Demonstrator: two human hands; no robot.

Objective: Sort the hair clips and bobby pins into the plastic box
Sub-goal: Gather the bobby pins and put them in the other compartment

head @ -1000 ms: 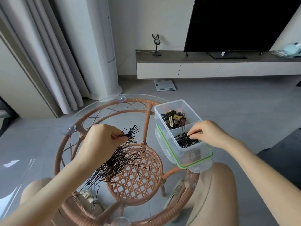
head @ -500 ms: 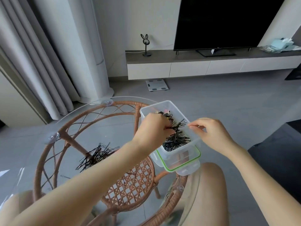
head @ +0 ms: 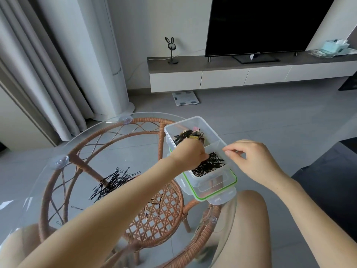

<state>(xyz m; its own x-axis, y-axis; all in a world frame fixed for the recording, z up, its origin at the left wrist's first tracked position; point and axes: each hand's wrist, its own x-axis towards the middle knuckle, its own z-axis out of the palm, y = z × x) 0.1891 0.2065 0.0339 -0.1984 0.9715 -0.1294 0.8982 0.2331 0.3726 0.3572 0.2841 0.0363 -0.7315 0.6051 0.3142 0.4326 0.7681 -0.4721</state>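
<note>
A clear plastic box (head: pixel 210 130) stands on its green-rimmed lid (head: pixel 218 194) at the right edge of a round glass table (head: pixel 63 151). Its far compartment holds mixed hair clips (head: pixel 190 135). Its near compartment holds black bobby pins (head: pixel 210 164). My left hand (head: pixel 188 154) reaches into the near compartment, fingers down among the pins and hidden. My right hand (head: pixel 253 161) hovers at the box's right rim, thumb and forefinger pinched together. A loose pile of bobby pins (head: pixel 113 183) lies on the glass to the left.
Under the glass is a rattan frame (head: pixel 154 213) with suction cups (head: pixel 59 161). A few stray pins (head: pixel 76 207) lie near the pile. My knee (head: pixel 249 219) is just below the box. Grey floor, a curtain and a TV cabinet (head: pixel 231 74) lie beyond.
My left hand carried a bunch of pins from the pile across to the box and lowered into the near compartment. My right hand withdrew from that compartment to the box's right rim.
</note>
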